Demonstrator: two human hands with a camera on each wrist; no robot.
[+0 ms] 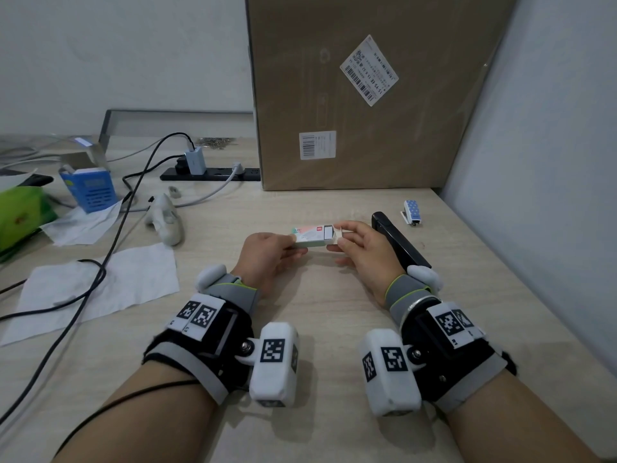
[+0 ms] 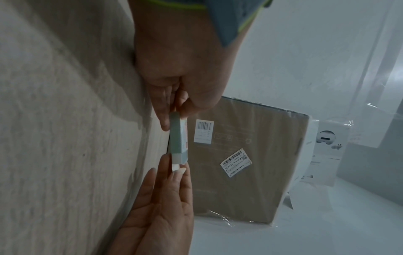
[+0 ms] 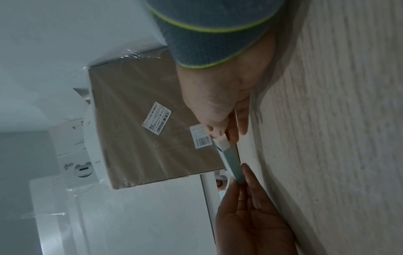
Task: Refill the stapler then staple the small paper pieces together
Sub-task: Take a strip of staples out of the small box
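Staple box (image 1: 309,236) lies crosswise between our hands, left hand (image 1: 267,259) pinching one end, right hand (image 1: 362,248) pinching the inner tray's tab (image 1: 337,232) at the other.

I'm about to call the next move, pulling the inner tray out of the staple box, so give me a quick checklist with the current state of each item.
1. Left hand grips the small pale green and pink cardboard staple box at its left end: ok.
2. Right hand pinches the white tray tab at the box's right end: ok.
3. Box lifted off the light wood-grain table: ok, a gap shows in both wrist views.
4. Staples inside the tray: cannot tell, tray barely out.
5. Small blue stapler with white dots within reach, on the table to the right: ok.
6. Stapler opened for loading: cannot tell, too small.
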